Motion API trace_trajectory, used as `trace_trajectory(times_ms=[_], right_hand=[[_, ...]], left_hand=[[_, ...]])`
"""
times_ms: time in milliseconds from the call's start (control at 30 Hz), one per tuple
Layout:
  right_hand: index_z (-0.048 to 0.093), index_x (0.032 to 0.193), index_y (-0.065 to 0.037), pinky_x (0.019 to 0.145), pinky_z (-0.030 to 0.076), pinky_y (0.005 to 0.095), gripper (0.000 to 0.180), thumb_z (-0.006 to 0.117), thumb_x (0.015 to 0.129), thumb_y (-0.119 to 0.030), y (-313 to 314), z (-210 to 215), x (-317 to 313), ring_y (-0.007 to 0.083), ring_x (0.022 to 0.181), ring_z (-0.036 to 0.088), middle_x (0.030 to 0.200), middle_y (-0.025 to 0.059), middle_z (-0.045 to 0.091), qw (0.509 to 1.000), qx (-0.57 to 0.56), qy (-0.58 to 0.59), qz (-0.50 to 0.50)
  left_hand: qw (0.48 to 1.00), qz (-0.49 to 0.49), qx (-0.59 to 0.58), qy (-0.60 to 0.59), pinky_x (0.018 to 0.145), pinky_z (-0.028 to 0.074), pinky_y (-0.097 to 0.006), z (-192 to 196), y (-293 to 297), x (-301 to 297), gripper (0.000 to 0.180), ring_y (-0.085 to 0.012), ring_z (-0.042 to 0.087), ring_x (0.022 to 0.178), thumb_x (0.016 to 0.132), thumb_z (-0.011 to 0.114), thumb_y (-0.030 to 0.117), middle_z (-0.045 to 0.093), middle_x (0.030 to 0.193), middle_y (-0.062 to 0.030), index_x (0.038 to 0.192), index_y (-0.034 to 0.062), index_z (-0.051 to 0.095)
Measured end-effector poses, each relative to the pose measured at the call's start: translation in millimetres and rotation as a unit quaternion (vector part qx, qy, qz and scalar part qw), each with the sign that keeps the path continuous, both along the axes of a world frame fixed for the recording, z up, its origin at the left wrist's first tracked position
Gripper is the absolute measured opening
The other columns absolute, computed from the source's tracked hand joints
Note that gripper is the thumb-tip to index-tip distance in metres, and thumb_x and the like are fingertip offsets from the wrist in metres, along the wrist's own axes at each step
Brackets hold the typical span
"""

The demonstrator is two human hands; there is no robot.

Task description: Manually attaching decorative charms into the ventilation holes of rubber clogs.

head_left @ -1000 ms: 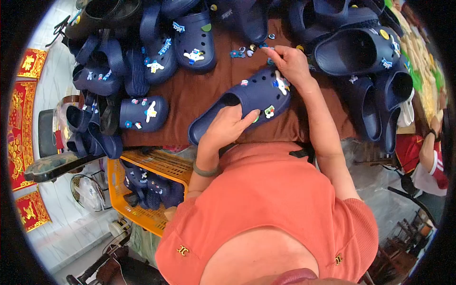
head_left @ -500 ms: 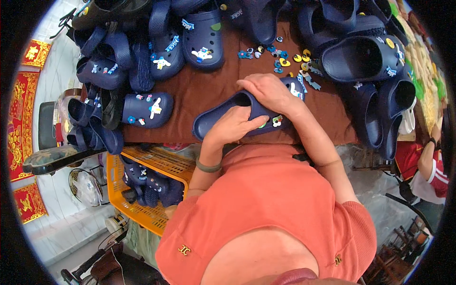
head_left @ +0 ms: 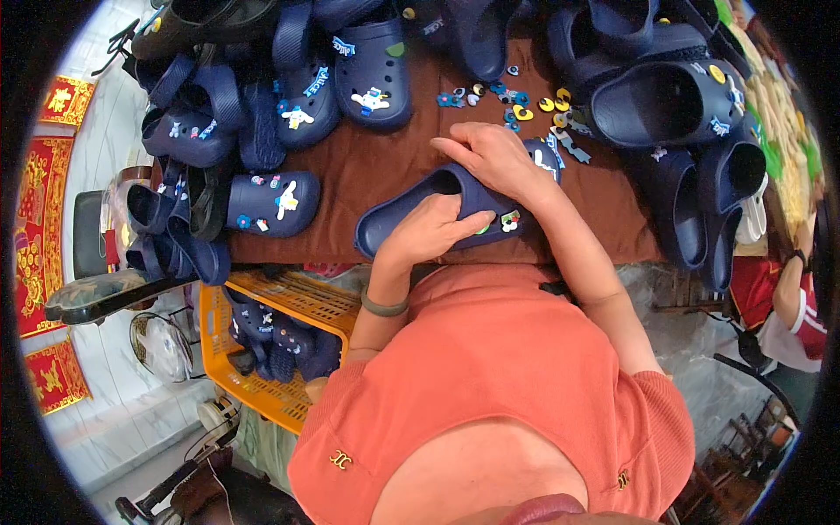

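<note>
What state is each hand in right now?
Left hand: closed, holding the clog at its opening.
Right hand: over the clog's front, palm hidden; whether it grips anything cannot be told.

Most of the left hand's (head_left: 426, 231) fingers are hidden inside a navy-blue foam clog (head_left: 385, 224), whose upper the right hand (head_left: 500, 163) largely covers. Details of the little yellow, blue and black charms (head_left: 522, 113) are too small to tell. The top edge cuts off a black foam clog (head_left: 197, 33).
</note>
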State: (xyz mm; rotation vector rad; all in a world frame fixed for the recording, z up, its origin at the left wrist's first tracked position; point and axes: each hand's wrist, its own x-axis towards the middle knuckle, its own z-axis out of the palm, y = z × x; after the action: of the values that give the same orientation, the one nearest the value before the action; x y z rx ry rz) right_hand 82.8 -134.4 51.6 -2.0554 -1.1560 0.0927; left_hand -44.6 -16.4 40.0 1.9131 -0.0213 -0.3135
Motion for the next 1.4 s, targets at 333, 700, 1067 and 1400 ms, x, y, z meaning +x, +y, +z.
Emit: trace_trajectory(times_ms=[333,700,1067,1400], right_hand=[[0.066,0.078,-0.007,0.072,0.049,0.0506,0.043,0.049,0.095,-0.043,3.7,-7.3,4.7,0.0404,0.081,0.064,0.081,0.0192,0.067,0.999,-0.026,-0.011,0.024],[0.061,0.073,0.000,0.065,0.047,0.0457,0.036,0.056,0.095,-0.029,2.6,-11.9,1.8,0.0386,0.074,0.061,0.076,0.0184,0.063,0.996,0.032,-0.087,0.007],[0.062,0.076,0.002,0.067,0.047,0.0446,0.031,0.055,0.094,-0.023,2.3,-11.5,1.8,0.0378,0.075,0.061,0.077,0.0187,0.063,0.995,0.046,-0.082,0.012],[0.061,0.066,-0.005,0.058,0.049,0.0462,0.040,0.057,0.093,-0.034,1.4,-17.8,0.8,0.0355,0.062,0.061,0.068,0.0138,0.061,0.977,0.088,-0.182,-0.061]], left_hand=[[0.999,0.002,0.014,-0.034,0.053,0.041,-0.038,-8.7,-1.0,0.7,0.038,-0.0260,0.054,0.053,0.090,0.061,0.035,0.058,0.064,-0.0154,0.089,-0.0032,0.062],[0.999,0.005,-0.010,-0.045,0.051,0.042,-0.036,-4.1,-2.2,0.0,0.037,-0.0235,0.054,0.051,0.090,0.061,0.034,0.058,0.061,-0.0138,0.089,-0.0026,0.063],[0.998,0.009,0.022,-0.051,0.050,0.042,-0.039,-5.8,-1.7,0.4,0.043,-0.0286,0.055,0.050,0.090,0.061,0.037,0.056,0.059,-0.0175,0.082,-0.0050,0.061],[0.999,-0.010,0.027,-0.016,0.067,0.047,-0.031,4.0,0.4,0.7,0.031,-0.0111,0.055,0.073,0.094,0.061,0.027,0.065,0.080,-0.0062,0.100,-0.0033,0.065]])
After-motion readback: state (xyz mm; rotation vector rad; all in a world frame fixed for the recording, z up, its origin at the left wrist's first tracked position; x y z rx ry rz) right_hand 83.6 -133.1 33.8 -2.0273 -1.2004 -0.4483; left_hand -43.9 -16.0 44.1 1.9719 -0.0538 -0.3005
